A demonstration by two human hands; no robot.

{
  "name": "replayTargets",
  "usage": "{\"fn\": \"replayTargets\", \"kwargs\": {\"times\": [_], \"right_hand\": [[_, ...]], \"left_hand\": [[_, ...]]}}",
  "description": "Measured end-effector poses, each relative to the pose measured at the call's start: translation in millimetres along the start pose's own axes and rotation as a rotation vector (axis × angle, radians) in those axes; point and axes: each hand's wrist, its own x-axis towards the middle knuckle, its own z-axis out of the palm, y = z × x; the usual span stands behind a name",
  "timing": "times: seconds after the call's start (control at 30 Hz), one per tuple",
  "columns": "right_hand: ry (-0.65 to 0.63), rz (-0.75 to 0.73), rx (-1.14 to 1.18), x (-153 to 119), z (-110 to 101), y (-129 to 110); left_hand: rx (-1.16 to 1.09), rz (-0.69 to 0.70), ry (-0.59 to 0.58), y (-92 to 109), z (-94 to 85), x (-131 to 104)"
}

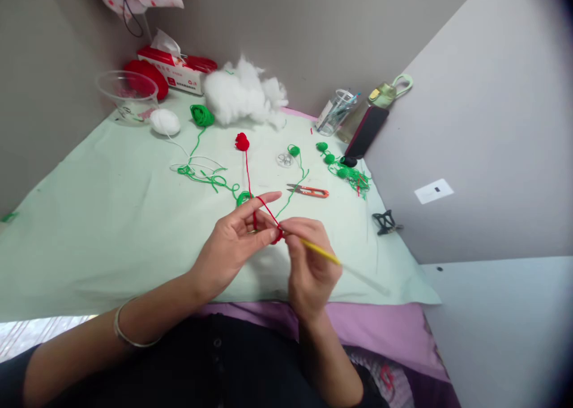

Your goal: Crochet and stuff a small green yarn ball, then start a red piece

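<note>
1. One red pc [278, 236] pinched in L hand [235, 233], red yarn [267, 211] over L index.
2. R hand [311, 258] grips yellow hook [320, 251], tip hidden, shaft slanting down-right from pc; R fingertips just beside.

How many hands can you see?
2. The left hand pinches the small red piece; the right hand, just to its right, holds the yellow stick.

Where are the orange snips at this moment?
In the head view, the orange snips lie on the pale green cloth, right of centre, just beyond the right hand.
</note>
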Motion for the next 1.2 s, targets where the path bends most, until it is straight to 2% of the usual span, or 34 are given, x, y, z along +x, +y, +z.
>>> {"fn": "replayTargets", "kwargs": {"times": [0.07, 0.13, 0.23, 0.33, 0.43, 0.5, 0.6, 0.67, 0.7, 0.77, 0.83, 0.93, 1.03, 1.2], "right_hand": [[0.032, -0.165, -0.143, -4, 5, 1], [0.091, -0.194, -0.119, -5, 7, 2], [0.093, 0.042, 0.145, 0, 4, 3], [0.032, 0.271, 0.428, 8, -2, 2], [-0.004, 0.305, 0.453, 10, -7, 0], [0.004, 0.193, 0.286, 5, -8, -1], [-0.032, -0.161, -0.092, -5, -6, 1], [-0.033, -0.345, -0.290, -10, -3, 4], [-0.016, -0.370, -0.333, -11, -2, 5], [0.026, -0.286, -0.274, -10, -3, 5], [0.059, -0.112, -0.050, -5, -4, 4], [0.061, 0.092, 0.279, 3, -6, 1], [-0.003, 0.097, 0.287, 8, -4, 0], [0.013, 0.024, 0.134, 0, 2, 1]], "left_hand": [[-0.012, -0.034, -0.033, -1, 1.5, -2], [-0.057, -0.130, -0.070, 0, 1.5, -3], [-0.094, -0.217, -0.107, 7, -1.1, -3], [-0.085, -0.212, -0.133, 12, -4.4, -2], [-0.066, -0.199, -0.131, 14, -5.5, -3], [-0.036, -0.154, -0.094, 12, -4.7, -4], [-0.014, -0.089, -0.051, 8, -2.5, -5], [-0.076, -0.138, -0.056, 6, -1.8, -5], [-0.121, -0.189, -0.067, 6, -2.0, -4], [-0.190, -0.294, -0.080, 6, -3.3, -3], [-0.202, -0.338, -0.078, 8, -4.8, -2], [-0.141, -0.263, -0.077, 8, -5.0, -2], [-0.061, -0.156, -0.098, 6, -2.2, -4], [-0.015, -0.093, -0.046, 1, 1.8, -5]]}}
